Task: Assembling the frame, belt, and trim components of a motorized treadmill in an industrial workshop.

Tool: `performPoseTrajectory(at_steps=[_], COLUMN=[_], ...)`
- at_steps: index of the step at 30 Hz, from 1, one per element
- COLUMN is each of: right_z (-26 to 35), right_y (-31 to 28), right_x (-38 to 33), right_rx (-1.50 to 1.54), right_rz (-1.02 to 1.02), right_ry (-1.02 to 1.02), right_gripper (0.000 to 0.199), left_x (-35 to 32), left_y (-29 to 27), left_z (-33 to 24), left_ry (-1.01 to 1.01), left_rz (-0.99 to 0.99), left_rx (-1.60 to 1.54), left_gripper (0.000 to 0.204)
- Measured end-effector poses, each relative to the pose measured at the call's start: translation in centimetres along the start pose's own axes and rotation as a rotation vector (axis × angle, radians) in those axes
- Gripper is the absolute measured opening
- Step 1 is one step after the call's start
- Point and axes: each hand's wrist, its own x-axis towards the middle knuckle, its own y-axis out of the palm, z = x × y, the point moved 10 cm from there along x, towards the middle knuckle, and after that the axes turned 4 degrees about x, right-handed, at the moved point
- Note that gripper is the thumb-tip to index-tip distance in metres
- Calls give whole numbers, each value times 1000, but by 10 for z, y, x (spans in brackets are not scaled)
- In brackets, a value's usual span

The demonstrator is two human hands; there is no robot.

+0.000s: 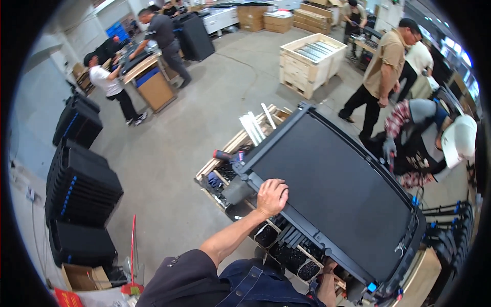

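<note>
The grey floor is bounded at left by a pale wall; 1 wooden crate is positioned rearward.

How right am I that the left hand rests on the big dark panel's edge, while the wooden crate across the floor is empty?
The crate isn't empty: the head view shows silvery bars in it. The rest is right: the left hand rests on the edge of the big dark panel.
</note>
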Motion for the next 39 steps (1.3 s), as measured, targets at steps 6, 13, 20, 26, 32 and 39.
performPoseTrajectory(at_steps=[6, 13, 20, 26, 32, 39], right_z=[68, 293, 343, 104, -47, -18], right_y=[101, 187, 38, -103, -216, -186], right_x=[-181, -178, -164, -202, -188, -162], right_rx=[-660, -574, -933, -1050, -808, -914], right_rz=[537, 292, -200, 54, -466, -245], right_ry=[343, -51, -155, 374, 508, 519], right_gripper=[24, 26, 57, 66, 109, 122], left_x=[9, 10, -11, -141, -346, -435], left_y=[24, 28, 29, 34, 230, 299], left_z=[-13, 0, -14, -100, -212, -199], left_ry=[100, 85, 95, 56, 104, 393], left_rz=[29, 46, 126, 424, 1163, 1243], left_rx=[-31, 38, -58, -334, -333, 298], left_gripper=[14, 14, 19, 18, 23, 18])
